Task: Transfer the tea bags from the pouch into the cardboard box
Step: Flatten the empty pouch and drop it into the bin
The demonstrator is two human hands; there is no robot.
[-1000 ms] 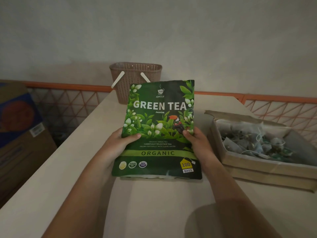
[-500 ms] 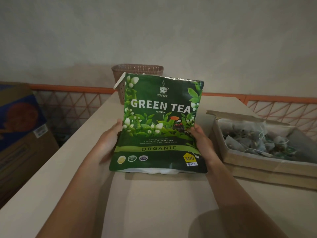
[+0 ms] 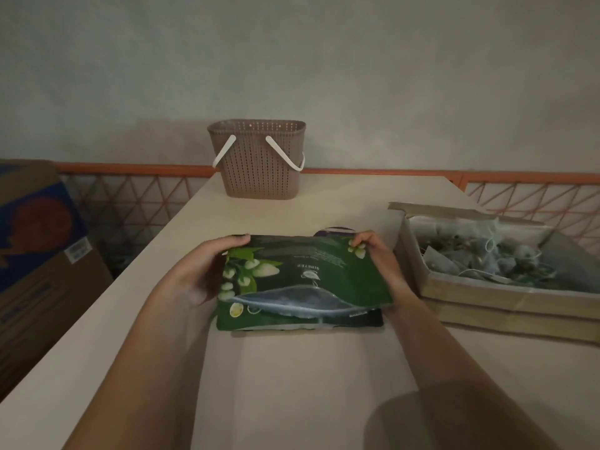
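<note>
The green tea pouch (image 3: 302,280) is tipped over toward me at the middle of the table, its open silver-lined mouth facing me. My left hand (image 3: 201,271) grips its left edge and my right hand (image 3: 380,264) grips its right edge, fingers curled over the far side. To the right stands the open cardboard box (image 3: 480,297), with several tea bags (image 3: 487,258) and their strings lying inside. The inside of the pouch is too dark to tell what it holds.
A brown perforated basket (image 3: 259,157) with white handles stands at the table's far end. The beige table (image 3: 292,384) drops off on the left, where a large cardboard carton (image 3: 42,254) sits. An orange lattice rail (image 3: 535,196) runs behind.
The pouch stood upright with its printed front toward me; now both hands have folded its top down toward me, so its open mouth faces me.
</note>
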